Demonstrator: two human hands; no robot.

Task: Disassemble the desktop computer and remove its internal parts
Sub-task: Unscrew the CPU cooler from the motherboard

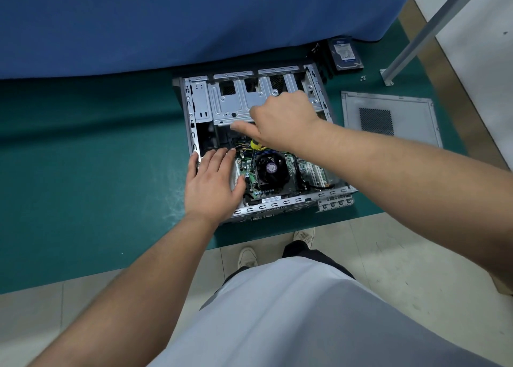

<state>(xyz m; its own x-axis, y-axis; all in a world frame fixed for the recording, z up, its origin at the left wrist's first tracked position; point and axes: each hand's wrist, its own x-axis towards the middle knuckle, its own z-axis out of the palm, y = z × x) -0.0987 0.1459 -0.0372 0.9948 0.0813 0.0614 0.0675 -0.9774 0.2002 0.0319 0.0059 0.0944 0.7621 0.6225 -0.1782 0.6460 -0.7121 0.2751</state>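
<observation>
Grey sheet-metal computer case [258, 147] lies on its side, open face up, on the green mat of the bench [83, 158], close to the near edge; its long axis runs from the near edge toward the blue cloth [166, 19] behind, tilted slightly to the left. Bare drive bays [238, 100] fill the far half; the near half shows a green motherboard [277, 172] with a round black cooler fan [269, 168]. Left hand [212, 180] rests flat, fingers relaxed and straight, on the case's left inner side. Right hand [280, 122] hovers above the middle, fingers curled around a yellow-handled screwdriver [254, 144], mostly hidden beneath the palm; motion blur smears its forefinger. Right of the case lie the removed side panel [388, 116], partly covered by the forearm, and a hard drive [345, 52] farther back.
</observation>
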